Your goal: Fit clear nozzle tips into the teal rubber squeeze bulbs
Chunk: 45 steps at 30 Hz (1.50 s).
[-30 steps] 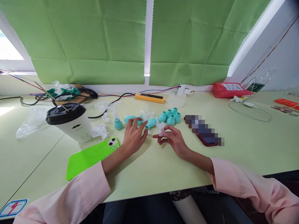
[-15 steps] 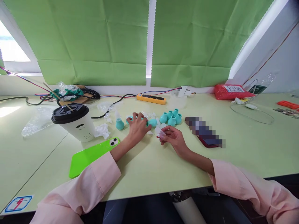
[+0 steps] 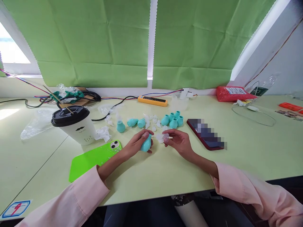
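My left hand (image 3: 138, 142) is closed round a small turquoise bulb-shaped piece (image 3: 146, 144), its narrow neck pointing up and toward the right. Just to the right, my right hand (image 3: 178, 141) pinches a small translucent plastic piece (image 3: 163, 137) between thumb and fingers. The two pieces are close but apart. Behind my hands, two turquoise pieces (image 3: 132, 122) lie on their sides, and one more piece (image 3: 121, 126) stands upright left of them. A cluster of several turquoise pieces (image 3: 173, 123) with open necks stands at the right. White translucent bits (image 3: 155, 119) lie scattered between.
At left are a lidded paper cup (image 3: 78, 129), a crumpled tissue (image 3: 103, 134) and a bright green phone (image 3: 92, 160). A dark phone (image 3: 205, 135) lies at right. Behind stand an orange power strip (image 3: 152, 101), cables and a red package (image 3: 234, 94).
My left hand has picked up a turquoise bulb-shaped piece from among the others and come back toward me. My right hand stays nearly in place, still pinching the translucent piece.
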Each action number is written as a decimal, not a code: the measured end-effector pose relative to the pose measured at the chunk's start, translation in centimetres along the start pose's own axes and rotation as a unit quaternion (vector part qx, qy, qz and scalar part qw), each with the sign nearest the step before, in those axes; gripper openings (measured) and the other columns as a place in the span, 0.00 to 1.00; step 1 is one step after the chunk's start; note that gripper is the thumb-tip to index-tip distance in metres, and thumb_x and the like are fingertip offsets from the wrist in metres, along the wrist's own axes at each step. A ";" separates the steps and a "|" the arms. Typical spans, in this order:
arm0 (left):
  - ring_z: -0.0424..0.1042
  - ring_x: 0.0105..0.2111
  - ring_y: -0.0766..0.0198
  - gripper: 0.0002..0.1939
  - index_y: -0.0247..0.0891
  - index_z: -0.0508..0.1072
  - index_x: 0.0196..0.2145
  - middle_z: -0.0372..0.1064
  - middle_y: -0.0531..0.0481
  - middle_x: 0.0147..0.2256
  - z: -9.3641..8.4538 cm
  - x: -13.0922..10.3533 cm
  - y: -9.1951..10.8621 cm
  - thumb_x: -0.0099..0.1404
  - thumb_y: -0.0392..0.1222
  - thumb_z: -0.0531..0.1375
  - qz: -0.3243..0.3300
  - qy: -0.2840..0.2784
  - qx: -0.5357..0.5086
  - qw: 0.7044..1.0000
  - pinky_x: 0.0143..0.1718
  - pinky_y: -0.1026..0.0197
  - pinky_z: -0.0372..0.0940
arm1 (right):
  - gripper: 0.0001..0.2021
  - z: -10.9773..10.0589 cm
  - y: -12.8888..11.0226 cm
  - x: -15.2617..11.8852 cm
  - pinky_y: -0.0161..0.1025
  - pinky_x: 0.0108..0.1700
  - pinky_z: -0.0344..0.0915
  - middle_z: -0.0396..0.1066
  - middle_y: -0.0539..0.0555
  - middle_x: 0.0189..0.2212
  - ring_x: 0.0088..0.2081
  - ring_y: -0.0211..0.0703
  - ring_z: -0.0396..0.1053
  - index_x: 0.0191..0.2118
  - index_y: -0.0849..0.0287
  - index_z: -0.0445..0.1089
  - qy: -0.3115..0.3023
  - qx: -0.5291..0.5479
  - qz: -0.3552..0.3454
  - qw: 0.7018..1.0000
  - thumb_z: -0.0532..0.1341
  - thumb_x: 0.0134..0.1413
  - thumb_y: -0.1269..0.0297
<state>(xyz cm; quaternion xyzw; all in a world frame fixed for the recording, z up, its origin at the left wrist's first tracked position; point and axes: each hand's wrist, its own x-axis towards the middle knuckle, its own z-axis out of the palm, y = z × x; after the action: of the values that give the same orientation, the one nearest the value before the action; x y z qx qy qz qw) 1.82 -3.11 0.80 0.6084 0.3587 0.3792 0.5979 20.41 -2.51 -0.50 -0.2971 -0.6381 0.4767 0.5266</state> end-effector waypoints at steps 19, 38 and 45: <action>0.56 0.14 0.73 0.18 0.30 0.67 0.19 0.60 0.54 0.13 0.0 0.1 -0.3 0.52 0.50 0.55 -0.087 0.065 0.060 0.992 0.14 0.69 0.50 | 0.11 0.1 0.4 -0.7 0.33 0.29 0.67 0.70 0.51 0.25 0.25 0.33 0.66 0.37 0.60 0.68 -0.105 -0.297 -0.242 0.918 0.60 0.43 0.69; 0.51 0.10 0.74 0.22 0.33 0.63 0.14 0.54 0.56 0.10 0.3 -0.1 -0.6 0.55 0.53 0.49 -0.069 0.074 0.205 0.974 0.11 0.69 0.48 | 0.12 0.3 1.2 -1.3 0.35 0.30 0.67 0.71 0.52 0.25 0.27 0.37 0.68 0.40 0.56 0.67 -0.110 -0.355 -0.298 0.879 0.58 0.46 0.67; 0.49 0.14 0.73 0.23 0.32 0.66 0.15 0.51 0.56 0.12 0.5 -0.3 -0.7 0.56 0.51 0.48 -0.015 0.117 0.298 0.947 0.13 0.69 0.46 | 0.11 1.0 0.6 -1.4 0.34 0.25 0.67 0.70 0.52 0.22 0.22 0.36 0.67 0.35 0.60 0.71 -0.104 -0.237 -0.127 0.958 0.60 0.42 0.64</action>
<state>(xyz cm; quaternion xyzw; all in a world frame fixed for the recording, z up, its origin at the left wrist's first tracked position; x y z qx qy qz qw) 2.18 -3.58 0.12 0.7044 0.5320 0.3146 0.3489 19.80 -3.82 -1.54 -0.2786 -0.8164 0.2690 0.4285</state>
